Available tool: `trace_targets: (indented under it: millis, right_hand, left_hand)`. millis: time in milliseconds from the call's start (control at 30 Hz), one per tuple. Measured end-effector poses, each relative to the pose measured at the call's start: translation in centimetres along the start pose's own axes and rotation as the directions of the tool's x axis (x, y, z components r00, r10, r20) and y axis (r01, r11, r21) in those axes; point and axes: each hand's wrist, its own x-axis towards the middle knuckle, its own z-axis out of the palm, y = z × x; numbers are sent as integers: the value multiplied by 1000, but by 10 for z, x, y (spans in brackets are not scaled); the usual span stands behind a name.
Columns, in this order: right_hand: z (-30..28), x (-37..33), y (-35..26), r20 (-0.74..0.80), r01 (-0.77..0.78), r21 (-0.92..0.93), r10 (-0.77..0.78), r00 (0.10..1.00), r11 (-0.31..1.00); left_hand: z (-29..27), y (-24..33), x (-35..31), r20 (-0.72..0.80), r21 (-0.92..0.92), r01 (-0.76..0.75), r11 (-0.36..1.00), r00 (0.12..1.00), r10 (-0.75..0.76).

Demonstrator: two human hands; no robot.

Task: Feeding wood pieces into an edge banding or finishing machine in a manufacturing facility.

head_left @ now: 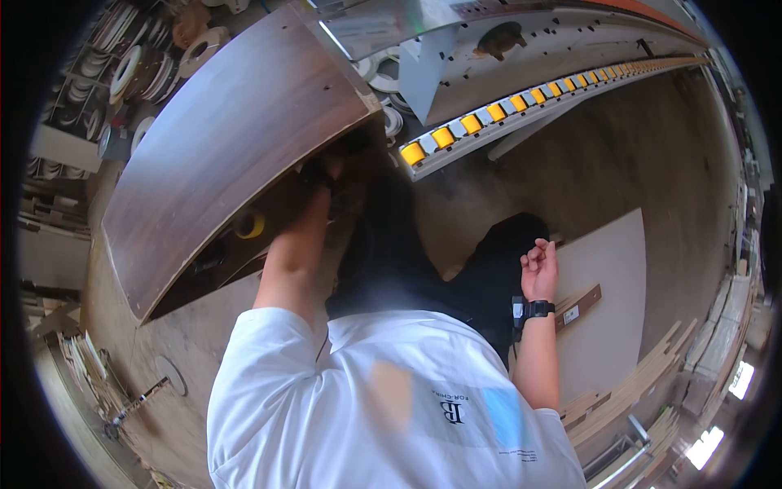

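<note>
My left hand (332, 165) reaches beneath a brown wooden top (244, 138) with a curved look. Deep shadow covers its fingers, so what they touch or hold is hidden. A dark band wraps that wrist. Beside my left forearm, in the dark space below the top, lies a yellow ring-shaped thing (249, 225), perhaps a tape roll. My right hand (539, 267) is held by my right knee, palm turned up. Its fingers are loosely curled and apart, with nothing in them. A black watch (533, 309) sits on the right wrist.
A rail with yellow rollers (414, 153) runs from ahead of me to the far right. Right of my leg is a pale board (607, 269) with a narrow brown strip (580, 306) on it. Wood strips (627, 383) lie behind. Edging rolls (126, 69) fill racks at far left.
</note>
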Motion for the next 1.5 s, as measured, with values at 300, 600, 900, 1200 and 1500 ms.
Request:
trace_targets:
  millis: [300, 600, 900, 1200, 1500]
  right_hand:
    - [-8, -6, -1, -24, 10, -11, -11, 1000, 1000]
    - [-4, 10, -1, -38, -7, -14, 6, 999, 1000]
    - [-10, 8, 1, -19, 0, 4, 0, 1000, 1000]
    - [-11, 12, 0, -3, -2, 47, 2, 1000, 999]
    - [-20, 10, -4, -34, 35, 149, -31, 999, 988]
  left_hand:
    - [48, -11, 56, 380, 66, 203, 977, 900, -213]
    - [62, -16, 62, 446, 56, 211, 976, 869, -214]
    - [57, -28, 68, 470, 32, 237, 971, 854, -224]
    - [10, -5, 26, 391, -449, 311, 838, 911, -128]
    - [-34, 82, -80, 288, -749, 375, 546, 927, -242]
